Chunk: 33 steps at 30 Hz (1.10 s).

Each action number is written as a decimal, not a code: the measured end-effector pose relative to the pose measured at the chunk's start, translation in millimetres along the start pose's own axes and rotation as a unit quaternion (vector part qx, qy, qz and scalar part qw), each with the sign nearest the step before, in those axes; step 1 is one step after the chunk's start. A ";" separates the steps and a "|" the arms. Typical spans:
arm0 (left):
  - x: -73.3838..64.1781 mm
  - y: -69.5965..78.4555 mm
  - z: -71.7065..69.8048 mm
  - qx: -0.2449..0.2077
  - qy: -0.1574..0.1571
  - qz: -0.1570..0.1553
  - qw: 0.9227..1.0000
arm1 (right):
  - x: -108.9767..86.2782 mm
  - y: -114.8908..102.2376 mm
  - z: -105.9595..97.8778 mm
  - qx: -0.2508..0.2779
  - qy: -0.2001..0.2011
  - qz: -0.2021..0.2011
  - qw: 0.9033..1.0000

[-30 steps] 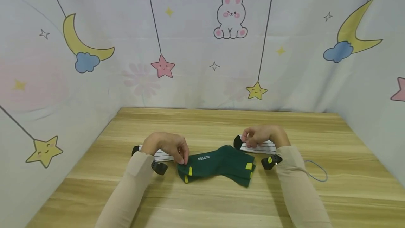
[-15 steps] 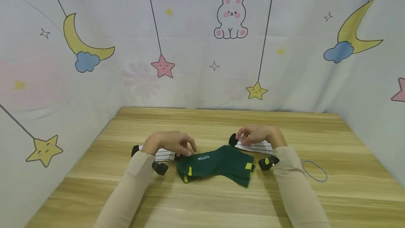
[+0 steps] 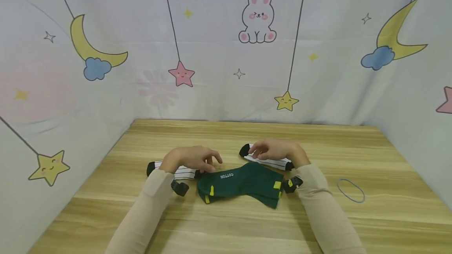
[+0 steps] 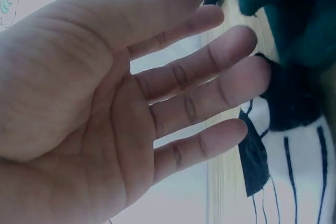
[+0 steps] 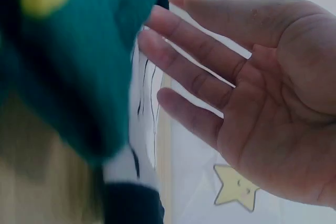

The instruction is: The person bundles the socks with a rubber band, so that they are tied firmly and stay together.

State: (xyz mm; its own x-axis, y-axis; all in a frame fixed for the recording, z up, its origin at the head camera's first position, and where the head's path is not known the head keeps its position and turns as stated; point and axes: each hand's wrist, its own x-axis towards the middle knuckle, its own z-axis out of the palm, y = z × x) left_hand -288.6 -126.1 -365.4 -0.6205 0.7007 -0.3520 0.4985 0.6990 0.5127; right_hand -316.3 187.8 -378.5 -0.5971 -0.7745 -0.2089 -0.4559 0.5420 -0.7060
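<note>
A dark green sock (image 3: 226, 185) with yellow patches and the word COTTON lies across the middle of the table. My left hand (image 3: 194, 158) hovers with spread fingers over its left end and a white sock (image 3: 184, 173) with black stripes and black ends. The left wrist view shows nothing in that palm (image 4: 121, 98). Behind the green sock lies a second striped sock (image 3: 275, 163), black toe pointing left. My right hand (image 3: 273, 150) is over this sock, fingertips at its toe end; the right wrist view shows its fingers (image 5: 199, 61) fairly straight beside the striped fabric.
A thin blue loop (image 3: 350, 190) lies on the wooden table (image 3: 226, 226) at the right. A white cloth backdrop (image 3: 219, 50) with printed stars and moons stands behind and at both sides. Each wrist wears a small black camera.
The right hand and the striped sock under it have shifted left, and the sock's toe now lies farther back. The left hand's fingers have opened and lifted from the green sock's end.
</note>
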 end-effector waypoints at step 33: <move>23.8 0.1 21.3 0.108 0.039 0.021 0.993 | -34.9 16.4 -21.7 -0.061 0.047 0.072 0.994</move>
State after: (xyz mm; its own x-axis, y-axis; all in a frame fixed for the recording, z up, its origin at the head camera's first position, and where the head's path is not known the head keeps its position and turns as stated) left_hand -290.4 -106.3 -390.4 -0.6369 0.7232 -0.2672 0.6383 0.6890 0.3434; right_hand -317.3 230.8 -368.2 -0.7182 -0.6555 -0.2333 -0.4345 0.6844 -0.5855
